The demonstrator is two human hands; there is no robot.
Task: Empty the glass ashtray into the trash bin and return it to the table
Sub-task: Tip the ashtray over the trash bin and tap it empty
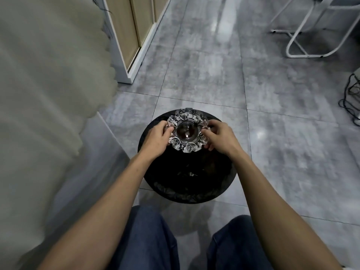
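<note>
A clear cut-glass ashtray (186, 132) with a scalloped rim is held over the far half of a round black trash bin (187, 184) that stands on the floor. My left hand (156, 136) grips the ashtray's left edge and my right hand (219, 136) grips its right edge. I cannot tell whether the ashtray faces up or down. Dark rubbish lies deep inside the bin and is hard to make out.
A table draped in a pale cloth (48, 94) fills the left side. A wooden cabinet with white trim (128, 36) stands at the back left. White chair legs (303, 36) and black cables (350, 98) are on the right, on grey floor tiles. My knees (191, 240) are below the bin.
</note>
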